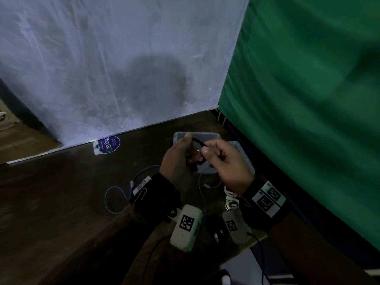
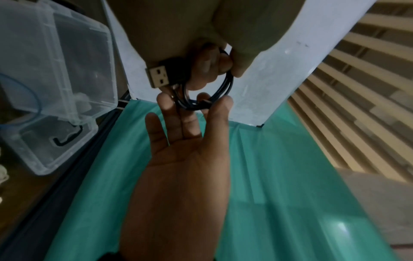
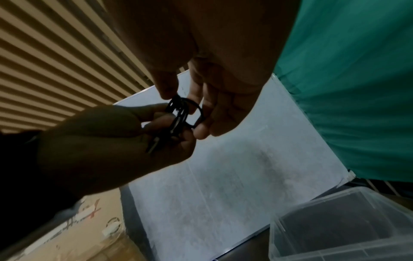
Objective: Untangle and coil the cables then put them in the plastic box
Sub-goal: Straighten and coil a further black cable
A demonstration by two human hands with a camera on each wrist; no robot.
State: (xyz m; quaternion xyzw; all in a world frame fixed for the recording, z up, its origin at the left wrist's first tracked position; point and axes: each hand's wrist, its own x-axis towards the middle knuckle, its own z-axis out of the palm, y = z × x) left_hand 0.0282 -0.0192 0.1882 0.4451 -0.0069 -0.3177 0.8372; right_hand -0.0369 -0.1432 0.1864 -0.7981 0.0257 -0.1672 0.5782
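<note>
A black USB cable [image 1: 197, 143] is wound into a small coil that both hands hold above the table. My left hand [image 1: 190, 150] grips the coil's lower side with thumb and fingers [image 2: 164, 103]. My right hand [image 1: 206, 148] pinches the loops [image 2: 230, 84] from the other side. The silver USB plug [image 2: 157, 76] sticks out of the coil. In the right wrist view the coil [image 3: 182, 110] sits between the fingertips of both hands. The clear plastic box [image 1: 205, 134] stands open just behind the hands, also the box [image 2: 67, 44] and the box [image 3: 324, 229].
A blue cable [image 1: 107, 195] lies loose on the dark wooden table [image 1: 61, 202] left of my left wrist. A white cable [image 1: 231, 197] lies bunched under my right wrist. The clear lid [image 1: 245, 161] lies right of the box. A white panel [image 1: 102, 68] stands behind, a green cloth [image 1: 308, 99] to the right.
</note>
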